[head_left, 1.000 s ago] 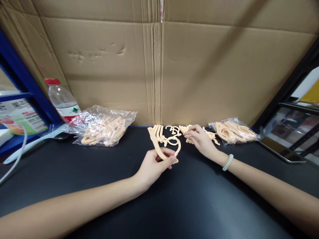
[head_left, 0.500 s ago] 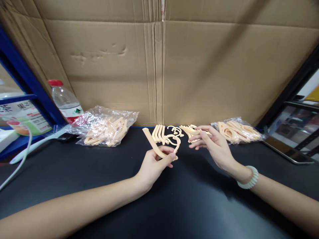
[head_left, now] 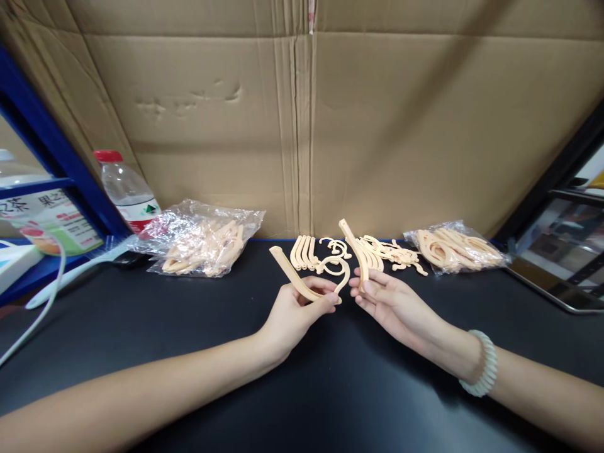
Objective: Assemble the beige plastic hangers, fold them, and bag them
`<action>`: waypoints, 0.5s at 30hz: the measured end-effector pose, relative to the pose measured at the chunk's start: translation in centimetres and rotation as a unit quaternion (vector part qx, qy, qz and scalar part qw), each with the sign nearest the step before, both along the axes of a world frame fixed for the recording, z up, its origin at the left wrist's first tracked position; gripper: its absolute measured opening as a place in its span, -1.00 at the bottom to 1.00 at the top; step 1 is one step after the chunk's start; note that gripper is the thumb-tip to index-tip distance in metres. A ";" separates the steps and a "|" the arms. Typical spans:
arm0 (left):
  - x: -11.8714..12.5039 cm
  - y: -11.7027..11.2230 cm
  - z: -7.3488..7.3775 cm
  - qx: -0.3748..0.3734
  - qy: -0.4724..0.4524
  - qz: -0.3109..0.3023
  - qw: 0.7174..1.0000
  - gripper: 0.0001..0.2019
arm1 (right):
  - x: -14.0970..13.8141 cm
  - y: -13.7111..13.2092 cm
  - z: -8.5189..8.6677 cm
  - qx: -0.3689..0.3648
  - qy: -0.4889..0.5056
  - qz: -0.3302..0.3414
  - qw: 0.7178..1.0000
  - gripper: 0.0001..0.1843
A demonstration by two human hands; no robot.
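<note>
My left hand (head_left: 295, 311) is closed around a peach plastic hanger piece (head_left: 302, 284) with a curved arm and a hook loop. Just to its right, my right hand (head_left: 394, 303) lies palm up and pinches a second peach hanger arm (head_left: 356, 251) that sticks up and away from me. The two hands nearly touch above the black table (head_left: 189, 352). Behind them lie loose peach parts: a row of curved arms (head_left: 303, 251), small hooks (head_left: 336, 247) and a heap of pieces (head_left: 391, 253).
Two clear plastic bags of peach parts lie at the back, one on the left (head_left: 202, 246) and one on the right (head_left: 457, 248). A water bottle (head_left: 126, 191) stands by blue shelving (head_left: 33, 157). A cardboard wall (head_left: 302, 126) closes the back; a tablet (head_left: 557, 286) sits far right.
My right hand left the heap of loose pieces with one hanger arm, turned palm up and came back toward my left hand. The left hand stayed put with its piece.
</note>
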State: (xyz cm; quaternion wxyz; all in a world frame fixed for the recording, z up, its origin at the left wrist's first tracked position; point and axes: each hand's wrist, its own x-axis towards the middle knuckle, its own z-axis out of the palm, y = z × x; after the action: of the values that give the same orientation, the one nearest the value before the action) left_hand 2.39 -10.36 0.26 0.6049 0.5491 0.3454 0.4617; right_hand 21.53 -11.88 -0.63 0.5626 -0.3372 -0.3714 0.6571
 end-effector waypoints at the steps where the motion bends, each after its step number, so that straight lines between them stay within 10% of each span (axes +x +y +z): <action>1: 0.0 0.0 -0.1 0.000 -0.002 -0.003 1.000 -0.79 | -0.1 -0.1 0.0 0.009 -0.009 0.017 1.000 -0.74; 15: -0.5 0.6 -0.2 -0.011 -0.055 -0.115 0.992 -0.85 | -0.2 -0.1 -0.2 0.117 -0.147 0.072 0.980 -0.77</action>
State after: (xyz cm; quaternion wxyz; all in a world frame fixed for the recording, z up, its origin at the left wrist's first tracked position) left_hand 1.94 -9.72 0.03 0.6781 0.5520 0.2514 0.4152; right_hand 21.29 -12.03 -0.83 0.4890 -0.3345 -0.5472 0.5912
